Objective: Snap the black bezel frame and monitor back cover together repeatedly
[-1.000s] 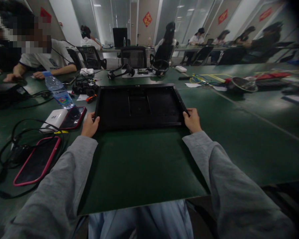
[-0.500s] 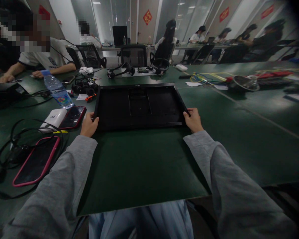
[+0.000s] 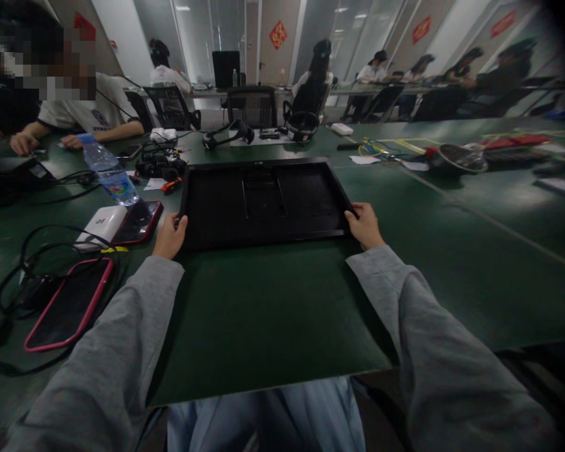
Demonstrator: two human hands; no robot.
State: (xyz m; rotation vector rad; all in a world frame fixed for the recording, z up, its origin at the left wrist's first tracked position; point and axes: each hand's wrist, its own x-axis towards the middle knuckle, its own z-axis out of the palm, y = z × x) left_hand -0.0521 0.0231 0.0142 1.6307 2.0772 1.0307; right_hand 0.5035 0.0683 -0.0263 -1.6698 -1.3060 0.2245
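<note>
A flat black panel [image 3: 263, 201], like the back shell of a monitor, lies on the green table [image 3: 263, 314] in front of me. My left hand [image 3: 169, 235] grips its near left corner with the fingers curled over the edge. At the near right corner my right hand [image 3: 366, 225] is closed on the panel's edge the same way. Both arms are in grey sleeves.
Left of the panel lie a red-cased phone [image 3: 139, 221], a white power bank [image 3: 101, 224], a water bottle [image 3: 108, 169], a pink-edged tablet [image 3: 68, 304] and black cables [image 3: 14, 276]. Headsets [image 3: 230, 133] and a metal bowl [image 3: 456, 158] sit farther back. A person [image 3: 75, 107] sits at the far left; others sit behind.
Almost nothing differs. Both hands stay on the panel's near corners, and the panel has barely shifted. The person at the far left moved a hand slightly.
</note>
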